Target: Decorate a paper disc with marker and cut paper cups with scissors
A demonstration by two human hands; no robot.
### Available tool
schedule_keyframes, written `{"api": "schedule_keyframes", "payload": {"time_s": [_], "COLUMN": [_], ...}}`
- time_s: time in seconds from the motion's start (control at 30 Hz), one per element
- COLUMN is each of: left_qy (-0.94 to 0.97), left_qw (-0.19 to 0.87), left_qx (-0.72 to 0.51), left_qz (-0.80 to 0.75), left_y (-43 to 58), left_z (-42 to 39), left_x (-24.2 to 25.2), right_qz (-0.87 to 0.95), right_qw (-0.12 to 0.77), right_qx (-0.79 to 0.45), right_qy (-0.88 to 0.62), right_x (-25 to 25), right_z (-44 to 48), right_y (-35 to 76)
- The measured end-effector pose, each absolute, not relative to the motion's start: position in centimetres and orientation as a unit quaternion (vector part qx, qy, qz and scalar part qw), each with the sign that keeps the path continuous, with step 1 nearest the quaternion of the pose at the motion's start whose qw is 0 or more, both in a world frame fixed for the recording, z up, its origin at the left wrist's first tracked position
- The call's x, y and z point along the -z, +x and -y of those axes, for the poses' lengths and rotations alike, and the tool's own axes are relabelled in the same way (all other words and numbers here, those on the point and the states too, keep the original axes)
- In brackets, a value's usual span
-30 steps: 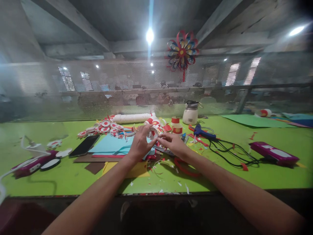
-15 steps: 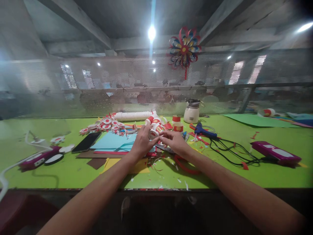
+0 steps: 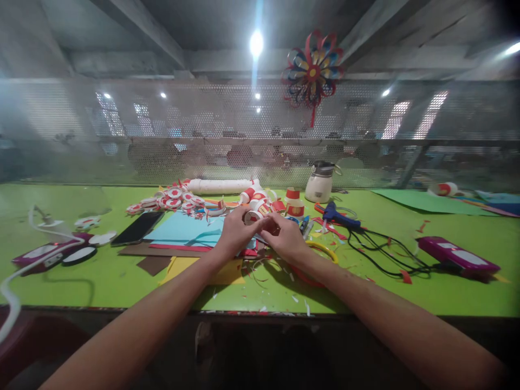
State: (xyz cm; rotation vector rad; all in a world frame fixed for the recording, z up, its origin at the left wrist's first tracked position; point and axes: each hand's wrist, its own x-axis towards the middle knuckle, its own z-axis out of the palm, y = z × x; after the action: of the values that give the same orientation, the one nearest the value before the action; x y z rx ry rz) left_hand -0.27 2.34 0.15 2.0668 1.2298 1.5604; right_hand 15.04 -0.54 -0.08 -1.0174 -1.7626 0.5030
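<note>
Both hands meet over the middle of the green table. My left hand (image 3: 236, 234) is curled round a small white and red paper cup piece (image 3: 252, 216), its thumb reaching toward the other hand. My right hand (image 3: 286, 236) has its fingers bent and pressed together at the piece's near right side; what they pinch is too small to make out. More red and white cup pieces (image 3: 260, 196) lie just behind. Light blue paper sheets (image 3: 182, 230) are left of my left hand, over brown and red sheets.
A glue gun (image 3: 339, 215) with black cable and a purple power strip (image 3: 459, 254) lie right. A bottle (image 3: 319, 183) stands behind. Left are a phone (image 3: 138, 227), another power strip (image 3: 40, 254) and a pile of red-white discs (image 3: 173, 199). Yellow-orange scissors handles (image 3: 325, 250) sit beneath the right forearm.
The camera view has shifted slightly. My right hand's fingers are more arched, leaving a gap by the thumb, and the paper piece's round opening shows more. The yellow handle is now more exposed.
</note>
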Motion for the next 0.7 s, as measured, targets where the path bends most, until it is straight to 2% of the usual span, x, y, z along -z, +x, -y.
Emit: {"api": "schedule_keyframes", "payload": {"time_s": [0.1, 0.23, 0.53, 0.7], "left_qy": [0.714, 0.705, 0.641, 0.61], "left_qw": [0.159, 0.192, 0.374, 0.416], "left_qx": [-0.535, -0.546, -0.563, -0.576], "left_qz": [-0.423, -0.41, -0.364, -0.351], "left_y": [0.0, 0.0, -0.1, -0.2], "left_z": [-1.9, -1.7, -2.5, -2.7], "left_x": [-0.2, -0.3, -0.5, -0.5], "right_qz": [0.71, 0.687, 0.636, 0.624], "right_qw": [0.516, 0.52, 0.516, 0.513], "right_qx": [-0.2, -0.261, -0.4, -0.432], "right_qy": [-0.436, -0.435, -0.412, -0.402], "right_x": [0.4, 0.7, 0.1, -0.1], "right_z": [0.4, -0.4, -0.5, -0.2], "right_y": [14.9, 15.2, 15.6, 15.7]}}
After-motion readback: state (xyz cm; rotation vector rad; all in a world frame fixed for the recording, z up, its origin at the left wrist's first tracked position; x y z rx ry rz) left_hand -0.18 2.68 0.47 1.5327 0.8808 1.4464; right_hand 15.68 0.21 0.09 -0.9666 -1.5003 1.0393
